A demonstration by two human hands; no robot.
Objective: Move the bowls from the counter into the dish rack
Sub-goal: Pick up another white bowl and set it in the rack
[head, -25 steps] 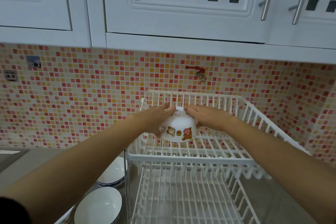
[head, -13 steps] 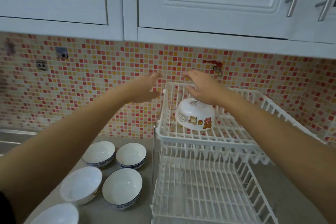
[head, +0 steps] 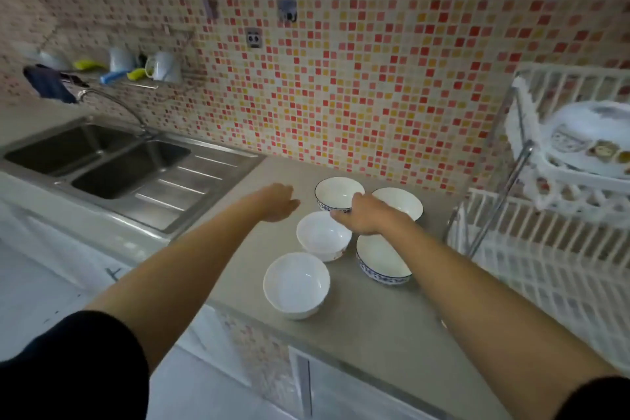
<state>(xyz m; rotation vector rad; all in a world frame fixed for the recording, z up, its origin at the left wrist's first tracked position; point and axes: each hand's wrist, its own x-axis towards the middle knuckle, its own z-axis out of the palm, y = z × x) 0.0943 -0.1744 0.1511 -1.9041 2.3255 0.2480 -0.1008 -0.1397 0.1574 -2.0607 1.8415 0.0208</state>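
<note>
**Next bowl is reached for**

Five bowls (head: 296, 285) are grouped on the counter (head: 368, 327), near the back edge. The right hand (head: 361, 215) is lowered over them, its grip cannot be told. The left hand (head: 276, 201) is open, empty. One bowl is placed upside down in the dish rack (head: 531, 147), probably for draining.

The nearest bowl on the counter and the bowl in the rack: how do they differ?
The nearest bowl stands upright with its mouth up; the rack bowl is turned mouth down on the top tier of the dish rack. The nearest bowl looks plain white; the rack bowl carries small cartoon pictures on its side. The nearest bowl still waits on the counter; the rack bowl is already put away. Both are white, and neither hand touches them.
</note>
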